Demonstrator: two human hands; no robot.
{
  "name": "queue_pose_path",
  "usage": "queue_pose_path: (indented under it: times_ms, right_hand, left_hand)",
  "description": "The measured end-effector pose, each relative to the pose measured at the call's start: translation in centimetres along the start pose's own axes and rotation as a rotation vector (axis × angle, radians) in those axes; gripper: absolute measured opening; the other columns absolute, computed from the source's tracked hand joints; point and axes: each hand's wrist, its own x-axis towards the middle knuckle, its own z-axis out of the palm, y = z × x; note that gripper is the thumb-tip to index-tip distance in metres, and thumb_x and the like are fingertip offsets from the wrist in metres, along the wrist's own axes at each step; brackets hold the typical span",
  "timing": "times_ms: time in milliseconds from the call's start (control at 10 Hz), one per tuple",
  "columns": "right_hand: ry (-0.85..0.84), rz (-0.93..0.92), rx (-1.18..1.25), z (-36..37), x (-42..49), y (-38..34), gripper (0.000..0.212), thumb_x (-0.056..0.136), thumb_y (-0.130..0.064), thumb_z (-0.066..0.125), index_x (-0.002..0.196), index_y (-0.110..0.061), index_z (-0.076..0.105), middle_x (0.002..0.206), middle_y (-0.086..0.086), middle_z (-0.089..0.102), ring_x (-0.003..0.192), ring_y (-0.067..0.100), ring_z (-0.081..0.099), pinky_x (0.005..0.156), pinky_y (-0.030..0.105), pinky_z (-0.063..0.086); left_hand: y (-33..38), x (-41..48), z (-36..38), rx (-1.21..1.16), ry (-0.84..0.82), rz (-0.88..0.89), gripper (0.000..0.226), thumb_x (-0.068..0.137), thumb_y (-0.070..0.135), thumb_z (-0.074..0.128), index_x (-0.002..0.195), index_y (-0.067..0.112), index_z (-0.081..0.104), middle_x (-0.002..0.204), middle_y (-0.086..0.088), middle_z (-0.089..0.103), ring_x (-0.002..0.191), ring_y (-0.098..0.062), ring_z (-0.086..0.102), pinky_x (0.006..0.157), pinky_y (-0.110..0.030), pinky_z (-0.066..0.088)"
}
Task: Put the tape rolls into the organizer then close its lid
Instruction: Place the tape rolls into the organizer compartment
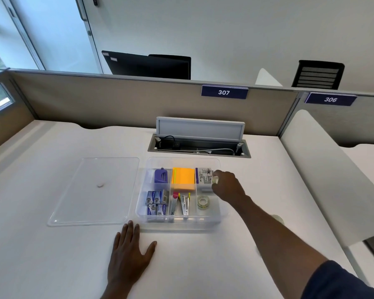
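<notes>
A clear tape roll (203,201) is lying in the organizer (221,216), near-right compartment. The right hand (227,186) is pinching another, mostly hidden roll (215,180) above it. The left hand (130,255) is resting flat, empty, on the bench (52,255); lid (91,190) lying left.

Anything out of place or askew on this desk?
Nothing spilled or damaged. The lid lies flat left of the open organizer, one tape roll already inside; another waits behind the right forearm.
</notes>
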Motion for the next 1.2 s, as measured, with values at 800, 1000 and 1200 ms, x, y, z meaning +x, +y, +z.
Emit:
queue_pose_path:
  times_ms: [800,1000,1200]
  right_hand:
    - [0.470,0.096,-0.132,0.5,-1.3,1.3,0.027,0.084,-0.004,0.048,0.108,0.001,0.059,0.105,0.023,0.060,0.091,0.042,0.059,0.067,0.043,0.055]
    - [0.165,0.630,-0.298,0.6,-2.8,7.8,0.038,0.086,-0.012,0.049,0.121,0.002,0.049,0.144,0.033,0.029,0.129,0.054,0.032,0.106,0.061,0.033]
    - [-0.127,0.833,-0.230,0.9,-4.4,11.8,0.047,0.087,-0.016,0.047,0.133,-0.007,0.044,0.148,0.029,0.026,0.135,0.050,0.028,0.110,0.061,0.027]
  left_hand:
    - [-0.1,0.0,0.1,0.003,0.000,0.005,0.097,0.078,0.077,0.013,0.140,0.008,0.038,0.151,-0.013,0.033,0.142,-0.024,0.026,0.116,-0.041,0.020]
    - [0.1,-0.1,-0.1,-0.007,0.006,0.010,0.097,0.078,0.078,0.013,0.139,0.008,0.040,0.151,-0.013,0.034,0.141,-0.024,0.027,0.115,-0.042,0.022]
    - [0.3,-0.1,-0.4,-0.014,0.016,0.008,0.100,0.076,0.079,0.009,0.139,0.008,0.041,0.151,-0.013,0.034,0.141,-0.025,0.027,0.115,-0.041,0.021]
